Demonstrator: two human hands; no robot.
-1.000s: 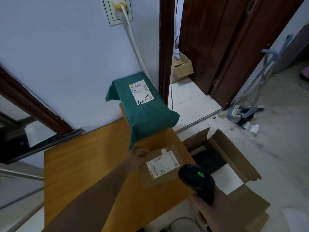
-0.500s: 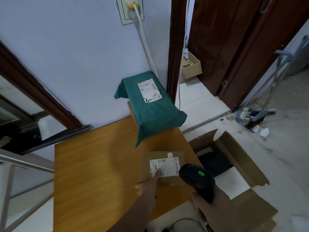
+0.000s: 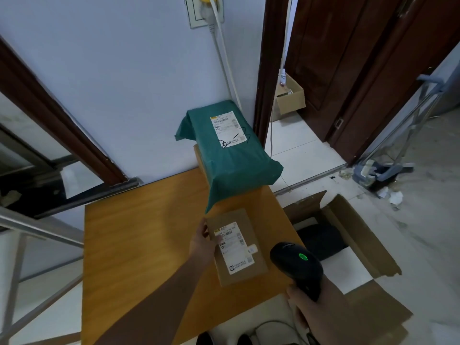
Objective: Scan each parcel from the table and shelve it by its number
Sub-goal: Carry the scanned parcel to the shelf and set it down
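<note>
Now the small parcel (image 3: pixel 236 246) has been turned lengthwise on the tabletop (image 3: pixel 139 235), left hand (image 3: pixel 202 242) gripping its edge; right hand (image 3: pixel 313 312) holds the scanner (image 3: pixel 296 267), ready to scan.

A pale blue painted wall (image 3: pixel 119 78) carries a white wall socket (image 3: pixel 204 11) with a white cable hanging down. Dark brown wooden doors (image 3: pixel 361 70) stand right, above white floor tiles (image 3: pixel 298 143). An orange-brown wooden tabletop (image 3: pixel 139 232) sits below.

Flat parcel (image 3: pixel 236 247) on table (image 3: pixel 139 235) (bagged parcel (image 3: pixel 231 155) behind).
</note>
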